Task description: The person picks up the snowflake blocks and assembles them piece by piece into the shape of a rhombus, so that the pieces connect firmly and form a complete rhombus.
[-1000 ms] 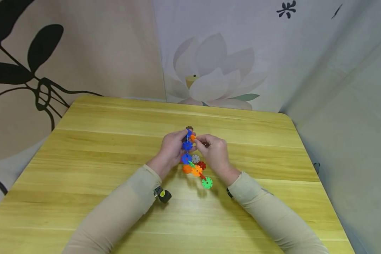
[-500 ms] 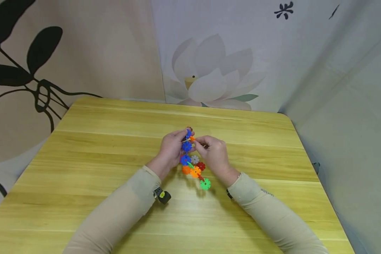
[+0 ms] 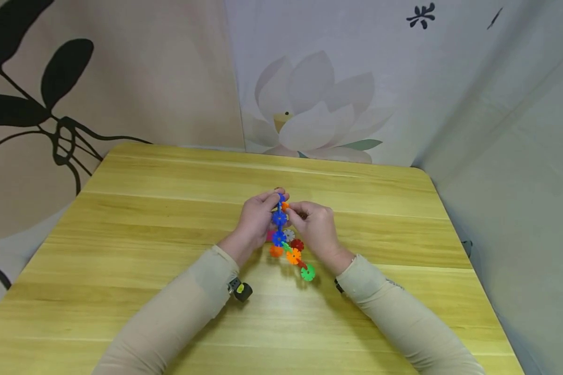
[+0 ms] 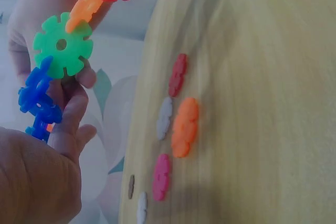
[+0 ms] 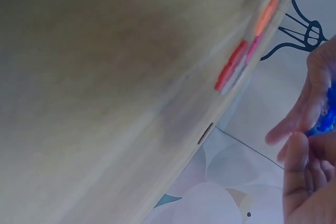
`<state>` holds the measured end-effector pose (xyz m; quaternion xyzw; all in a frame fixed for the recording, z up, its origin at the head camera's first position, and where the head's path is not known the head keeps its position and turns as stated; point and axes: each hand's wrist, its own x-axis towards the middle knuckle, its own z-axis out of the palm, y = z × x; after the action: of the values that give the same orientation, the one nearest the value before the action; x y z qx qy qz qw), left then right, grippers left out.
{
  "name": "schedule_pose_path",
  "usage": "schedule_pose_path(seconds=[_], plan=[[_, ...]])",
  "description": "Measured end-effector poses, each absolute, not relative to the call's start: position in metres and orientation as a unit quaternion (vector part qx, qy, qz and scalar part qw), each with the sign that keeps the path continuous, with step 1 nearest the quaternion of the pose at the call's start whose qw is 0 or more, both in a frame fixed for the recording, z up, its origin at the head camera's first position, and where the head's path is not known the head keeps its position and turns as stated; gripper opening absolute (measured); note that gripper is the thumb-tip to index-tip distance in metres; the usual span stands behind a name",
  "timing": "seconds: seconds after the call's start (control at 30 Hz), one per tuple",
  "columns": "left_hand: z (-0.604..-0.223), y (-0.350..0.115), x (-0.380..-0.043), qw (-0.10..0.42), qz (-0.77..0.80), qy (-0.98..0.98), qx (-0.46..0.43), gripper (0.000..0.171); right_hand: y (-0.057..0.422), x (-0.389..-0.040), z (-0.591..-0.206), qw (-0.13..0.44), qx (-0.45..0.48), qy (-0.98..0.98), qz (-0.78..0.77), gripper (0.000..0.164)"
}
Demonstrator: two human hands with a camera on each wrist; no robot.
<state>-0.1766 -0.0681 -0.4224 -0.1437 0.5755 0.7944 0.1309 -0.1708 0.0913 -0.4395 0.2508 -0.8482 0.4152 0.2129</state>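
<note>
My left hand point(image 3: 255, 214) grips the upper end of a chain of slotted plastic snowflake discs, thumb on a blue disc point(image 3: 281, 198). Below that hang more blue discs point(image 3: 279, 217), then a green, an orange point(image 3: 293, 255) and a red one, ending in a bright green disc point(image 3: 308, 272). At the chain's upper end, my right hand point(image 3: 316, 224) pinches a small orange disc point(image 3: 285, 206) with thumb and forefinger, right against the blue discs. In the left wrist view the green disc point(image 4: 76, 56) hangs close by the fingers. The right wrist view hides most of the chain behind the fingers.
Loose discs lie on the wooden table point(image 3: 169, 234) beneath the hands: dark red point(image 4: 178, 74), grey point(image 4: 165, 119), orange point(image 4: 185, 128), pink point(image 4: 161, 177), white point(image 4: 142, 208) and brown point(image 4: 131, 186). A printed curtain point(image 3: 169, 78) hangs behind the table.
The chain has swung slightly left and then back to the right, its blue discs turning to face the head camera more. Both hands stay almost in place.
</note>
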Motion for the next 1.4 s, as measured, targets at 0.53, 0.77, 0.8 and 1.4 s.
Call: schedule_pose_path(seconds=[0.53, 0.77, 0.8, 1.4], plan=[[-0.426, -0.068, -0.177, 0.171, 0.796, 0.557, -0.163, 0.035, 0.092, -0.172, -0.439, 0.219, 0.283, -0.843, 0.403, 0.003], [-0.427, -0.064, -0.177, 0.170, 0.787, 0.568, -0.171, 0.039, 0.089, -0.175, -0.441, 0.219, 0.276, -0.849, 0.395, 0.007], [-0.427, -0.065, -0.177, 0.168, 0.783, 0.574, -0.170, 0.039, 0.089, -0.175, -0.440, 0.215, 0.273, -0.850, 0.396, 0.007], [-0.428, -0.087, -0.178, 0.130, 0.778, 0.582, -0.197, 0.036, 0.097, -0.113, -0.443, -0.116, 0.320, -0.912, 0.227, 0.035]])
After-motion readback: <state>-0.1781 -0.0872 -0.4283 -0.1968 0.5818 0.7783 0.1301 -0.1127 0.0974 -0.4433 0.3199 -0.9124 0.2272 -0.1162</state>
